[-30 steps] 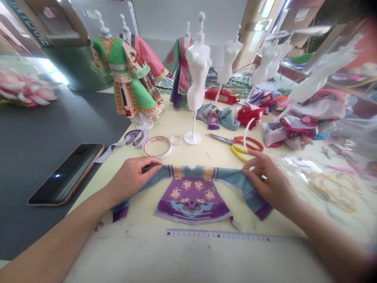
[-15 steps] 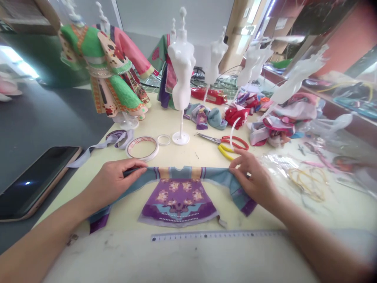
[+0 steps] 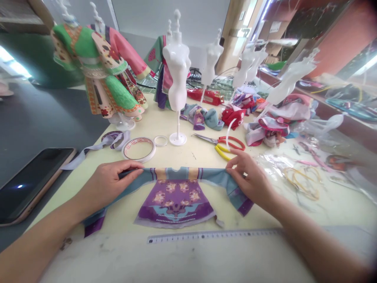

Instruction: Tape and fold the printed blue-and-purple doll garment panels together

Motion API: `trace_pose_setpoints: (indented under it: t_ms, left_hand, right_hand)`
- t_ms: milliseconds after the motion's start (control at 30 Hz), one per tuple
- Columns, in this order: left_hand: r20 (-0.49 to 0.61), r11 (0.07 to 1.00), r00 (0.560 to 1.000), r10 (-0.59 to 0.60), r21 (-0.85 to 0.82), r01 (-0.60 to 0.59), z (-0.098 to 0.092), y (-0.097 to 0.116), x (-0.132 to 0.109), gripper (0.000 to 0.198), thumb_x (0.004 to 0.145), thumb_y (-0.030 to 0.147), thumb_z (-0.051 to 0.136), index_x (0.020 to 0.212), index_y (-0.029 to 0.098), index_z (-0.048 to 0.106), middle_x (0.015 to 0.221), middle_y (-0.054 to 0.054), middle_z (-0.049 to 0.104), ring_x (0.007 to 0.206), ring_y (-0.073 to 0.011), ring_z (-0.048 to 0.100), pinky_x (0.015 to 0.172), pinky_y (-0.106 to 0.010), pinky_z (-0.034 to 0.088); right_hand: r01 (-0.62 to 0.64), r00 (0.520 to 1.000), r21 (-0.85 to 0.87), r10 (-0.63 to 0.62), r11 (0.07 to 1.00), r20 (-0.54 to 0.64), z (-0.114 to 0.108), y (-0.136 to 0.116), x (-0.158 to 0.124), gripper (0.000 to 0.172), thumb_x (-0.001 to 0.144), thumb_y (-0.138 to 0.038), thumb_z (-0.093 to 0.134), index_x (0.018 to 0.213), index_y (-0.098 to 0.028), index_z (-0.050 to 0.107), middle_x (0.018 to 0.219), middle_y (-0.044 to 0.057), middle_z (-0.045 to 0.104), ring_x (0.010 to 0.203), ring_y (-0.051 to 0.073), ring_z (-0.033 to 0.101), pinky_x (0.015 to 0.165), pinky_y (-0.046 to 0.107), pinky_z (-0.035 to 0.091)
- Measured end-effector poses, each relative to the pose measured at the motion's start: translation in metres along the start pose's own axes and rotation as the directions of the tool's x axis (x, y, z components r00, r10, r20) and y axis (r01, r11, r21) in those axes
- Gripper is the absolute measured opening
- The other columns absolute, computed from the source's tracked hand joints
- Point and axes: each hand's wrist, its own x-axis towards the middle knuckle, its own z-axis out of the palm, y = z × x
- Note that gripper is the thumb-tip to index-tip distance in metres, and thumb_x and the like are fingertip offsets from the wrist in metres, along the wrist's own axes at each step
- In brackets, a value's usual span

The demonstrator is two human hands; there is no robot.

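A small doll robe with a purple flowered front and teal sleeves lies flat on the pale yellow table. My left hand pinches the top edge of its left sleeve, fingers closed on the cloth. On the other sleeve, my right hand grips the shoulder edge the same way. A clear ruler lies just in front of the robe.
A bare white doll mannequin stands behind the robe, with dressed mannequins to the left. Tape rolls, red and yellow scissors, heaps of doll clothes and a phone lie around.
The view has swung to the right and slightly down. Both hands keep their grip on the robe's sleeves, which stay spread flat on the table.
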Motion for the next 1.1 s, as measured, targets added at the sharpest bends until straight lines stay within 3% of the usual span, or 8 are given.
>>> trace_pose_setpoints:
  t_ms: [567,1100]
  left_hand:
    - [-0.028,0.998,0.998,0.062,-0.003,-0.062,0.002,-0.005,0.001,0.024,0.082,0.042,0.053,0.086,0.023,0.067,0.085,0.002,0.071,0.074,-0.015,0.062,0.065,-0.021,0.045]
    - [-0.073,0.997,0.995,0.071,-0.025,-0.073,0.0,0.005,-0.002,0.022,0.081,0.037,0.053,0.082,0.02,0.066,0.082,-0.001,0.071,0.074,-0.0159,0.061,0.067,-0.023,0.045]
  right_hand:
    - [0.021,1.0,-0.03,-0.021,0.999,0.003,0.0,0.003,0.001,0.042,0.088,-0.018,0.048,0.128,-0.023,0.037,0.084,0.0,0.061,0.059,0.013,0.058,0.058,0.029,0.047]
    - [0.011,1.0,-0.026,-0.011,1.0,0.009,0.0,0.002,0.0,0.043,0.087,-0.018,0.048,0.128,-0.022,0.037,0.085,0.001,0.061,0.058,0.013,0.056,0.059,0.03,0.046]
